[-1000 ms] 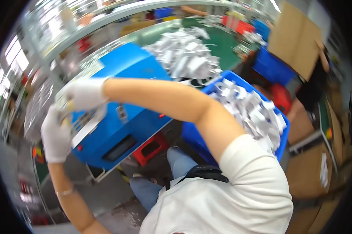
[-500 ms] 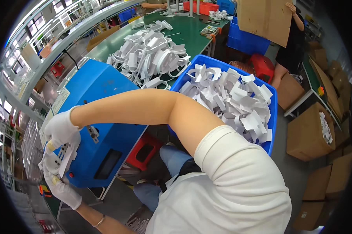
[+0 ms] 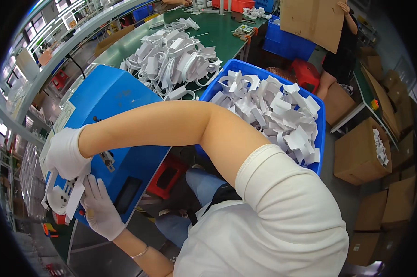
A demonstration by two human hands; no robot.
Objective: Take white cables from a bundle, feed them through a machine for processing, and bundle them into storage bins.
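My right hand point(image 3: 69, 153), in a white glove, is curled over the left end of a blue machine point(image 3: 125, 94). A white cable point(image 3: 49, 184) comes out from beneath it, and its fingertips are hidden. Just below that hand lies a round white part point(image 3: 58, 199) with dark holes. A flat white flap point(image 3: 75, 198) stands beside the round part. My left hand point(image 3: 102, 210), gloved too, is open with its fingers stretched out along the flap's right side. Whether the fingers touch the flap I cannot tell.
A pile of white cables with paper wraps point(image 3: 173, 60) covers part of the green table point(image 3: 125, 46). Right of it, a blue bin point(image 3: 322, 124) holds white paper-wrapped pieces. Cardboard boxes point(image 3: 363, 152) stand at the right. Another person point(image 3: 341, 55) holds a cardboard sheet point(image 3: 310, 23).
My left hand has let go of the lower side of the round part and moved right, its fingers now straight. My right hand has curled over more. The view has shifted slightly.
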